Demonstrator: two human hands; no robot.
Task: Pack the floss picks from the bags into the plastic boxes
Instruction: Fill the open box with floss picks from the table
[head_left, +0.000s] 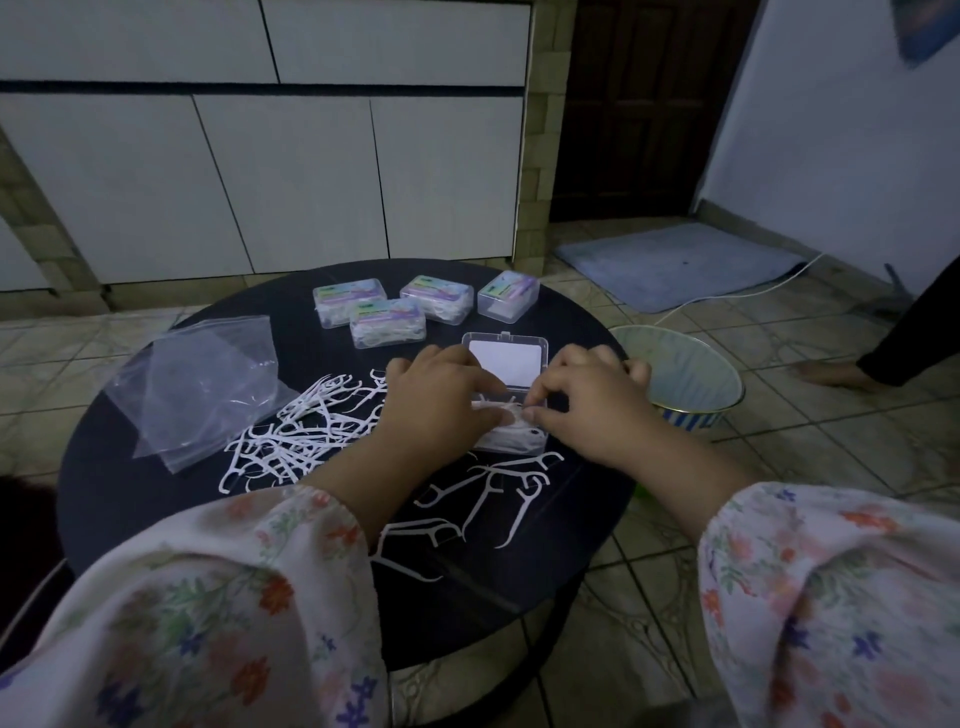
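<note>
Two hands meet over an open plastic box at the middle of a round dark table; the left hand has its fingers curled down onto the floss picks lying in the box's near half, and the right hand pinches at the same bundle with thumb and forefinger, fingertips of both hands almost touching; the box's clear lid lies back flat toward the far side, partly under the knuckles. A few loose floss picks lie scattered on the table just in front of the box, between the wrists; a larger tangled heap of picks lies to the left, its edge reaching an empty clear bag. Four closed boxes with coloured labels stand at the far edge of the table, three of them showing white picks inside. Both arms wear floral sleeves. Beside the table on the tiled floor stands a round striped tub; further back lies a blue mat.
</note>
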